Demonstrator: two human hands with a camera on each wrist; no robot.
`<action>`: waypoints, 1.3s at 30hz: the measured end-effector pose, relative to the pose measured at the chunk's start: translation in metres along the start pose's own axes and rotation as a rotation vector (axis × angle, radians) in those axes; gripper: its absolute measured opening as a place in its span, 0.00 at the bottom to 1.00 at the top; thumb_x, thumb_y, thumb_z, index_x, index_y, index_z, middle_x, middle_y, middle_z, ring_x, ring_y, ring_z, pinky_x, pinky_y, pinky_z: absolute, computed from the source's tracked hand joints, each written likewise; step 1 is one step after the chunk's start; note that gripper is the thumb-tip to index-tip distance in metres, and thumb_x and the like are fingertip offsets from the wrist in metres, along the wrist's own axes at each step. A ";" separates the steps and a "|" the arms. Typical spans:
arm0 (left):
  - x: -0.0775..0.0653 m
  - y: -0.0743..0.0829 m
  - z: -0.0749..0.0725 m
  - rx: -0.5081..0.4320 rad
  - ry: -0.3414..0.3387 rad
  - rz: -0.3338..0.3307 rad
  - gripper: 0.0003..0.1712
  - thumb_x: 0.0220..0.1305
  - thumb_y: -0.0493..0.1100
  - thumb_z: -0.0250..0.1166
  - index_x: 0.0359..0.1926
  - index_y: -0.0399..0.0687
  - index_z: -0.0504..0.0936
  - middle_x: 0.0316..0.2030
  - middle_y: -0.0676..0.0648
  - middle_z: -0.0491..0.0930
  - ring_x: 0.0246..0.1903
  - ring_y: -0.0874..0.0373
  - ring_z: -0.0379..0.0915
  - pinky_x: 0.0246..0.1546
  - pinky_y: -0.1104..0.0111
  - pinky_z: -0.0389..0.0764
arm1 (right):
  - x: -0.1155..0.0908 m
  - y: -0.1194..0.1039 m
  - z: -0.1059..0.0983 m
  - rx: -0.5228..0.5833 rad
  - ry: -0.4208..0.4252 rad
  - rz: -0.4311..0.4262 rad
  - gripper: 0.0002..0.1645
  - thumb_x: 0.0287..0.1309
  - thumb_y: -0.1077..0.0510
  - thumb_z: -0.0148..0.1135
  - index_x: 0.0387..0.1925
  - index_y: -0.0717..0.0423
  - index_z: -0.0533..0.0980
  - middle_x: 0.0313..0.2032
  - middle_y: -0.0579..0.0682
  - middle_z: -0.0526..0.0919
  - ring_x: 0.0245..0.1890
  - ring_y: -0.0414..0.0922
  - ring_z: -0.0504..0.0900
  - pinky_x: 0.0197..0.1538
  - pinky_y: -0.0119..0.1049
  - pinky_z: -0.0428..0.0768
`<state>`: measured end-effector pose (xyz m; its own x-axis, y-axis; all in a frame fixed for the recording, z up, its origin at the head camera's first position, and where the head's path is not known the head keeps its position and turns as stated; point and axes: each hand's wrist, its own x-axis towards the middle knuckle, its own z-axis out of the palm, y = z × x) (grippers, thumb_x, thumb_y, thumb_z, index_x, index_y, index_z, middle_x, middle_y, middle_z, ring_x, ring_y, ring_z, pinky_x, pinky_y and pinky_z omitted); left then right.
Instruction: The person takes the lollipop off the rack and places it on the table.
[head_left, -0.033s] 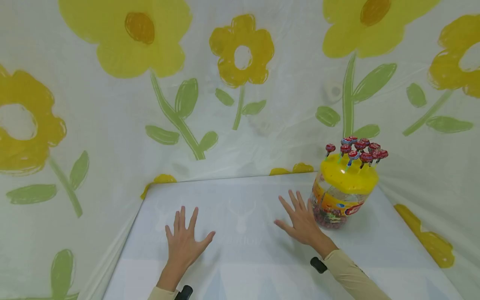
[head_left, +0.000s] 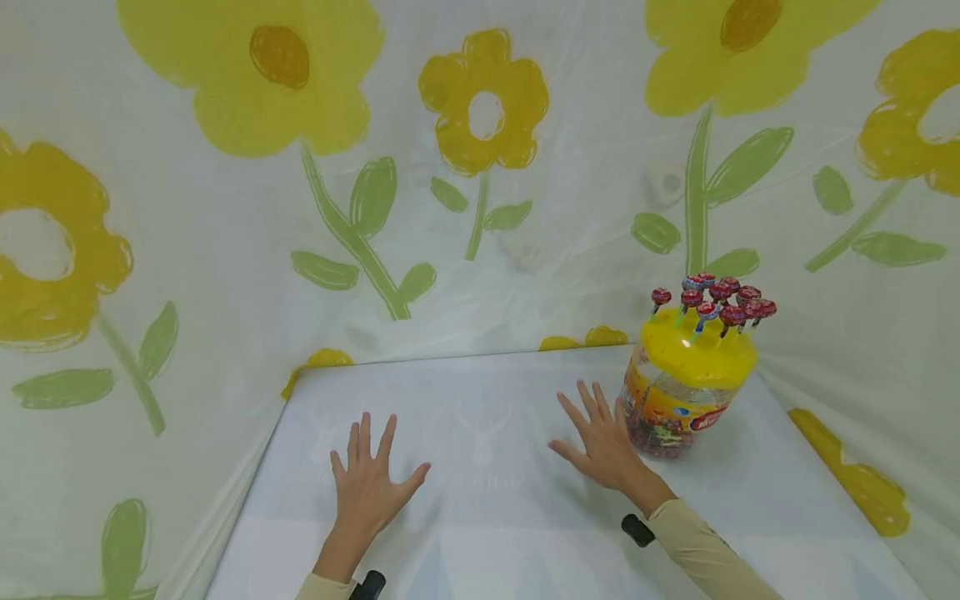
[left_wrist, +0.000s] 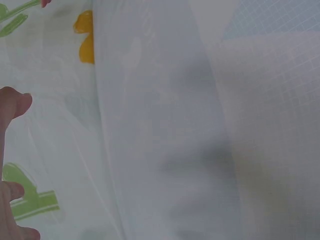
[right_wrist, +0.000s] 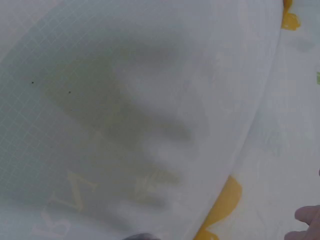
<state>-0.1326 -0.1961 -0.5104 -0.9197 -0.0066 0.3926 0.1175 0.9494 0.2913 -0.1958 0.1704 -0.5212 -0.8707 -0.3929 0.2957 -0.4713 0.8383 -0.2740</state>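
My left hand (head_left: pixel 369 492) hovers over the white tabletop with fingers spread and thumb out to the right, holding nothing. To the right, my right hand (head_left: pixel 603 442) is spread the same way, palm down and holding nothing. Just beyond it stands an upright clear jar (head_left: pixel 678 408) with a yellow lid (head_left: pixel 697 354) and an orange printed label. Several lollipops (head_left: pixel 731 315) in red and blue wrappers poke up from the lid, and small dark red pieces lie in its bottom. Fingertips (left_wrist: pixel 22 104) show at the left edge of the left wrist view.
A white table (head_left: pixel 465 433) with faint printed patterns spreads under both hands. Behind and beside it hangs a white curtain (head_left: pixel 247 217) with large yellow flowers and green leaves. The jar stands near the table's back right corner. Hand shadows fall on the tabletop.
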 end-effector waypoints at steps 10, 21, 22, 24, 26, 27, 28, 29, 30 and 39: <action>-0.004 -0.003 0.001 0.007 0.006 -0.003 0.52 0.48 0.69 0.65 0.70 0.52 0.60 0.70 0.34 0.50 0.67 0.35 0.46 0.54 0.28 0.47 | -0.003 0.000 -0.007 0.021 0.012 -0.014 0.45 0.57 0.34 0.57 0.71 0.49 0.58 0.71 0.62 0.48 0.70 0.64 0.43 0.61 0.72 0.43; 0.001 0.008 -0.003 -0.059 0.106 0.032 0.47 0.47 0.62 0.69 0.66 0.51 0.66 0.65 0.34 0.60 0.64 0.36 0.54 0.53 0.30 0.53 | -0.021 0.002 -0.053 0.242 0.081 -0.017 0.43 0.57 0.43 0.64 0.71 0.42 0.57 0.70 0.57 0.55 0.68 0.60 0.52 0.61 0.67 0.56; 0.002 0.009 -0.003 -0.069 0.116 0.035 0.46 0.47 0.62 0.70 0.66 0.51 0.66 0.64 0.34 0.61 0.64 0.37 0.54 0.53 0.31 0.54 | -0.024 0.003 -0.058 0.264 0.088 -0.013 0.43 0.56 0.44 0.64 0.70 0.41 0.58 0.70 0.56 0.56 0.68 0.58 0.53 0.61 0.66 0.57; 0.003 0.012 -0.004 -0.089 0.130 0.038 0.45 0.47 0.60 0.70 0.65 0.51 0.68 0.63 0.34 0.63 0.63 0.38 0.56 0.54 0.31 0.54 | -0.029 0.004 -0.070 0.301 0.109 -0.008 0.42 0.55 0.47 0.66 0.69 0.40 0.60 0.69 0.54 0.58 0.67 0.56 0.56 0.60 0.64 0.61; 0.005 0.017 -0.005 -0.135 0.125 0.032 0.43 0.48 0.58 0.71 0.64 0.50 0.68 0.63 0.35 0.63 0.62 0.38 0.57 0.54 0.33 0.56 | -0.036 0.007 -0.082 0.326 0.142 -0.009 0.41 0.54 0.51 0.68 0.68 0.42 0.62 0.67 0.53 0.61 0.66 0.54 0.59 0.62 0.57 0.63; 0.006 0.019 -0.006 -0.174 0.114 0.022 0.42 0.49 0.57 0.71 0.64 0.49 0.69 0.63 0.35 0.64 0.62 0.38 0.58 0.53 0.34 0.57 | -0.039 0.008 -0.087 0.326 0.160 -0.004 0.40 0.53 0.52 0.69 0.67 0.43 0.63 0.66 0.53 0.63 0.65 0.53 0.61 0.64 0.49 0.64; 0.007 0.022 -0.007 -0.226 0.095 0.006 0.42 0.50 0.56 0.71 0.64 0.49 0.69 0.63 0.35 0.64 0.62 0.39 0.58 0.54 0.35 0.59 | -0.042 0.009 -0.093 0.330 0.176 0.000 0.39 0.53 0.54 0.69 0.66 0.44 0.64 0.65 0.53 0.65 0.64 0.52 0.63 0.66 0.41 0.62; 0.008 0.025 -0.008 -0.282 0.071 -0.011 0.41 0.51 0.56 0.71 0.64 0.48 0.68 0.63 0.36 0.63 0.62 0.39 0.58 0.54 0.36 0.60 | -0.045 0.010 -0.099 0.326 0.201 -0.003 0.39 0.52 0.56 0.70 0.65 0.47 0.65 0.64 0.54 0.66 0.63 0.53 0.64 0.66 0.34 0.61; 0.009 0.028 -0.009 -0.348 0.045 -0.031 0.40 0.52 0.55 0.71 0.64 0.48 0.68 0.63 0.37 0.63 0.62 0.40 0.58 0.55 0.38 0.61 | -0.047 0.012 -0.105 0.321 0.223 0.000 0.39 0.51 0.57 0.70 0.64 0.50 0.66 0.64 0.55 0.67 0.62 0.53 0.65 0.66 0.29 0.59; 0.025 0.058 -0.014 -0.690 -0.056 -0.048 0.35 0.58 0.51 0.67 0.64 0.47 0.68 0.60 0.46 0.69 0.61 0.48 0.63 0.56 0.45 0.67 | -0.062 0.032 -0.144 0.291 0.414 0.084 0.37 0.46 0.67 0.72 0.59 0.63 0.67 0.55 0.58 0.70 0.54 0.40 0.65 0.52 0.10 0.57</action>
<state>-0.1433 -0.1452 -0.4712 -0.9456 -0.0094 0.3253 0.2709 0.5313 0.8027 -0.1365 0.2762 -0.4162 -0.8066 -0.0966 0.5832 -0.4730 0.6972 -0.5387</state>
